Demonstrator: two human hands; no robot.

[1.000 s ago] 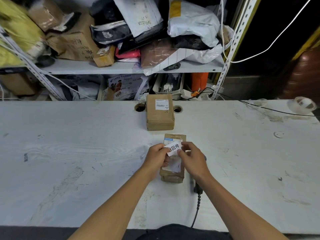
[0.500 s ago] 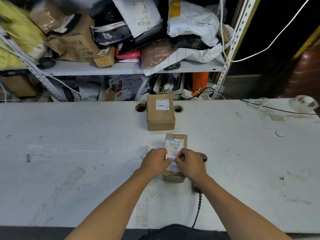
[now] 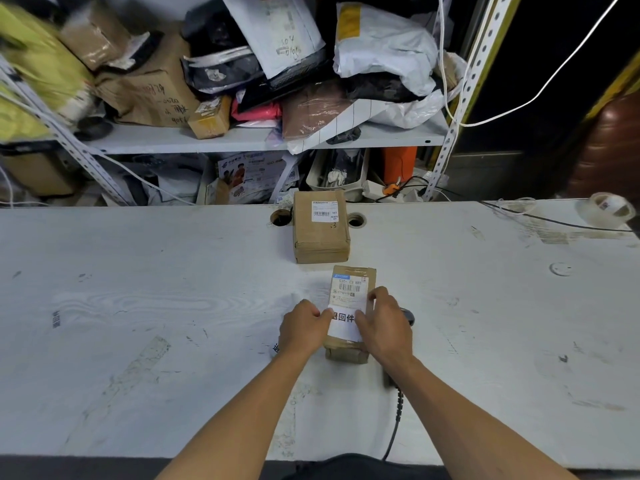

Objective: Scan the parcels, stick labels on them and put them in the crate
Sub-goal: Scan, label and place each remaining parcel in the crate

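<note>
White table (image 3: 173,306) — two parcels (image 3: 320,237), scanner (image 3: 408,315), tape roll (image 3: 611,209).

Dim overhead light, blurred top-left corner, wide-angle edge bending

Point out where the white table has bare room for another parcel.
Free: the white table left of both hands, and the stretch right of the small brown parcel, short of the clear tape roll. Crowded: the middle, by the larger brown parcel.
</note>
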